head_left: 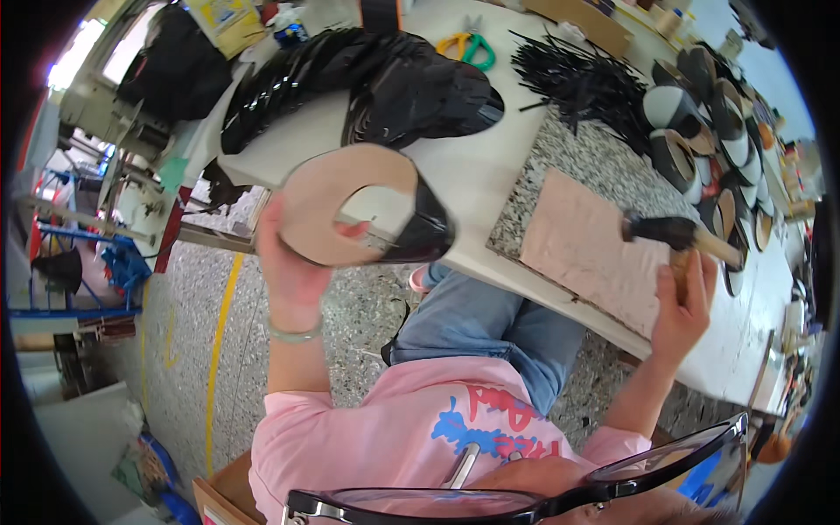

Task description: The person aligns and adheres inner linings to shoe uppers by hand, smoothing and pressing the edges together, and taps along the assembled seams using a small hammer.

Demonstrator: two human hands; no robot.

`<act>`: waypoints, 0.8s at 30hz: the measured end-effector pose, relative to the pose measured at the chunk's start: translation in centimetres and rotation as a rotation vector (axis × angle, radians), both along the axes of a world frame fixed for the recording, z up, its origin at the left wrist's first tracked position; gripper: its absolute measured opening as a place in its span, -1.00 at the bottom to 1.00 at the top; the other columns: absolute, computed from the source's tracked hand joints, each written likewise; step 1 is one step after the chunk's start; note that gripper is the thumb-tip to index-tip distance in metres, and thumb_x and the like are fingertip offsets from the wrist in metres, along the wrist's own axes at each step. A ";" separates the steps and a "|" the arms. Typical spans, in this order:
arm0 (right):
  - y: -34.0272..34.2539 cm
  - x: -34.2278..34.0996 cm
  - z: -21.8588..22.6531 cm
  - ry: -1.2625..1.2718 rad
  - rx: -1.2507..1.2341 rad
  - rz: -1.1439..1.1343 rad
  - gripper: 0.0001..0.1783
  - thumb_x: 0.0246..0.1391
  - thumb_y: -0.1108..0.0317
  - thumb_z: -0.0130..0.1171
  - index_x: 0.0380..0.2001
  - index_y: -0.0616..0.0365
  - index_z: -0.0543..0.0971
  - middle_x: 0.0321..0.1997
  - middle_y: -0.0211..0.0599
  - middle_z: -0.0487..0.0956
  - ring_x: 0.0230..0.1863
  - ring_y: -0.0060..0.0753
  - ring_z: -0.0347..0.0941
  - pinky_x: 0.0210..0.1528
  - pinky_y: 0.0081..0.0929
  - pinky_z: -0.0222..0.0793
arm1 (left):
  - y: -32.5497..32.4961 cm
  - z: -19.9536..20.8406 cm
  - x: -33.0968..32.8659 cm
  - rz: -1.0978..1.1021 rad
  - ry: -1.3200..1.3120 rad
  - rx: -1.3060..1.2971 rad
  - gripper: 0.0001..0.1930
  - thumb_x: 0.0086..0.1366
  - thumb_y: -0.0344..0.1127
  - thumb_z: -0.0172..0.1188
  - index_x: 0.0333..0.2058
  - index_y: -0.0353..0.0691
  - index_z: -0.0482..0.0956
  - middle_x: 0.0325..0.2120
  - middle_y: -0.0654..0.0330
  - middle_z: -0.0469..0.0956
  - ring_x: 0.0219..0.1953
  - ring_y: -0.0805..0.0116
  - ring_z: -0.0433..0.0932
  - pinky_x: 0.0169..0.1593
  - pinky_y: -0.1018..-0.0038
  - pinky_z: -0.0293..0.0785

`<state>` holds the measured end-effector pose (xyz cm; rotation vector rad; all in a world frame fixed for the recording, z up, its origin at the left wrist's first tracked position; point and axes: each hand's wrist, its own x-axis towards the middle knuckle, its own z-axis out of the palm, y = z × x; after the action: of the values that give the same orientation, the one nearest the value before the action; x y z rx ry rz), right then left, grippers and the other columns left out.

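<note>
My left hand (297, 271) is closed on a shoe upper (328, 188), held up off the left end of the table. The upper is a loop with a beige lining facing up and a glossy black part at its right end. A fingertip shows through its opening. On the right, my right hand (684, 306) is closed round a hammer (669, 231) with a dark front part and a wooden section. The hammer is over the right edge of a pinkish pad (586, 241), which lies on a speckled stone slab (573, 149).
Glossy black upper pieces (420, 92) lie stacked at the back of the white table (477, 188). Behind them are yellow-and-green scissors (468, 44). Black strips (582, 79) cover the slab's far end. Several black-and-white shoe uppers (678, 157) crowd the right. A sewing machine (122, 122) stands left.
</note>
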<state>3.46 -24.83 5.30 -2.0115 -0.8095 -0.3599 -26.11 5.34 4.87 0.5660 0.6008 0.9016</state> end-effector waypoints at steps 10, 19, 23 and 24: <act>-12.8 5.6 -3.7 0.164 0.000 -0.308 -0.52 0.12 0.37 0.23 0.12 0.19 0.46 -0.05 -0.53 0.42 -0.55 -0.75 0.26 -0.57 -0.73 0.17 | 6.5 -2.3 0.2 0.093 0.097 0.436 -0.80 0.21 -0.50 0.11 -0.17 -0.34 0.51 -0.24 0.14 0.53 -0.10 0.29 0.47 0.05 0.43 0.36; -25.0 13.8 -10.8 0.563 0.271 -0.589 -0.41 0.05 0.34 0.29 0.19 -0.02 0.40 -0.19 -0.42 0.55 -0.54 -0.75 0.32 -0.64 -0.78 0.16 | 11.4 -3.7 12.0 0.141 0.659 1.223 -0.69 0.15 -0.55 0.15 -0.09 -0.25 0.50 -0.06 0.14 0.47 -0.06 0.36 0.50 -0.06 0.46 0.45; -23.7 17.8 -11.6 0.166 -0.221 -0.653 -0.67 -0.04 0.22 0.29 -0.27 0.23 0.65 -0.31 -0.27 0.64 -0.32 -0.34 0.54 -0.18 -0.42 0.41 | 12.4 -4.7 6.5 0.315 1.198 1.456 -0.60 0.19 -0.21 0.27 -0.03 -0.27 0.51 0.03 0.01 0.45 0.06 0.07 0.41 0.10 0.28 0.34; -23.0 18.7 -11.7 0.029 -0.326 -0.765 -0.72 -0.07 0.22 0.28 -0.35 0.21 0.66 -0.33 -0.20 0.65 -0.22 -0.22 0.53 -0.09 -0.33 0.40 | 13.8 -4.4 4.9 0.205 1.305 1.586 -0.59 0.29 -0.17 0.17 0.02 -0.29 0.47 0.07 0.01 0.43 0.10 0.11 0.38 0.15 0.31 0.28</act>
<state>22.12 -47.78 -6.35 -2.5808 -0.0381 -0.6544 -21.18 19.12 0.45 2.6764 1.0094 0.9976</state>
